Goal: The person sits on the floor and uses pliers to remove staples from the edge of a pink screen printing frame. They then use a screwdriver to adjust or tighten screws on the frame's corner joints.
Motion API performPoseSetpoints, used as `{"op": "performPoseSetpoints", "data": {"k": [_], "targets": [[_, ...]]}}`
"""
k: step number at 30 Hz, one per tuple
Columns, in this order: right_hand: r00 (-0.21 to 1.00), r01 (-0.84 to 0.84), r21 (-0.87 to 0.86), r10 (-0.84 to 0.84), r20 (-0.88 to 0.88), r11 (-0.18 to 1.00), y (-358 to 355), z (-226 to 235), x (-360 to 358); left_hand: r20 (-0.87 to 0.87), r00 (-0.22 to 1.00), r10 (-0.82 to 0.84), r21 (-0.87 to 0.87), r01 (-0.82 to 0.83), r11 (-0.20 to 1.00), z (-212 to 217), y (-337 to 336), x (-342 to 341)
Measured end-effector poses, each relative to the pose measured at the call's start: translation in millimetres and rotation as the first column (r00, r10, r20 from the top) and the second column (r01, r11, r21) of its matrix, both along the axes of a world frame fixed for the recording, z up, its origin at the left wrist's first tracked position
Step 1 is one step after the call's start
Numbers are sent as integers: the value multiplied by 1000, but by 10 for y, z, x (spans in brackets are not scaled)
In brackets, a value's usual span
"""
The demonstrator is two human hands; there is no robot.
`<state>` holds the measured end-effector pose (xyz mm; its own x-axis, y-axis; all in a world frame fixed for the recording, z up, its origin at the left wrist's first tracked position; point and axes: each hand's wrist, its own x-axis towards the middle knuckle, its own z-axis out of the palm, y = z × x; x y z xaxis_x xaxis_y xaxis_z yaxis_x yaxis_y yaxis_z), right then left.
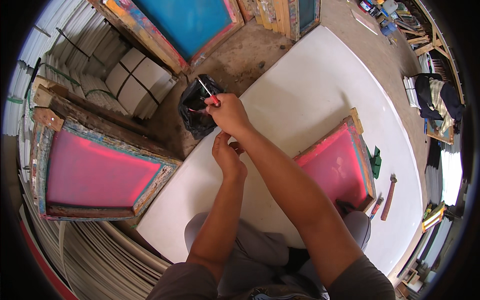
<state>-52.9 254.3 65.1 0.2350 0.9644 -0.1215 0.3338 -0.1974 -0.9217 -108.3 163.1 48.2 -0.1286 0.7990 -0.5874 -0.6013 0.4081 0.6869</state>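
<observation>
My right hand is closed around the red handle of a screwdriver, its slim metal shaft pointing up and to the left. Just below it, my left hand has its fingers pinched together close to the right wrist. Whatever those fingers hold, if anything, is too small or hidden to make out. Behind the screwdriver, a black plastic bag stands open on the floor at the edge of the white board. Beside my right forearm lies a wooden screen-printing frame with pink mesh, partly covered by the arm.
Right of that frame lie a green scrap, a hammer and a paintbrush. Another pink-mesh frame rests at the left, and a blue-mesh frame stands at the back. Strapped white stacks are at far left.
</observation>
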Motion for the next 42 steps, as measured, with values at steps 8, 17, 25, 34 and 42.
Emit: {"op": "performPoseSetpoints", "data": {"k": [8, 17, 25, 34, 42], "targets": [[971, 236, 12, -236, 33, 972, -570, 341, 301, -69, 966, -249, 83, 254, 964, -52, -172, 133], [916, 377, -189, -336, 216, 906, -2659, 477, 1460, -797, 268, -541, 61, 927, 369, -314, -702, 472], [883, 364, -316, -217, 417, 876, -3262, 252, 1564, -883, 126, -452, 33, 977, 208, -244, -835, 558], [833, 361, -339, -137, 535, 869, -3080, 352, 1487, -863, 90, -497, -10, 981, 195, -201, -828, 565], [846, 365, -364, -143, 514, 857, -3026, 356, 1460, -863, 55, -502, -44, 982, 184, -209, -812, 552]]}}
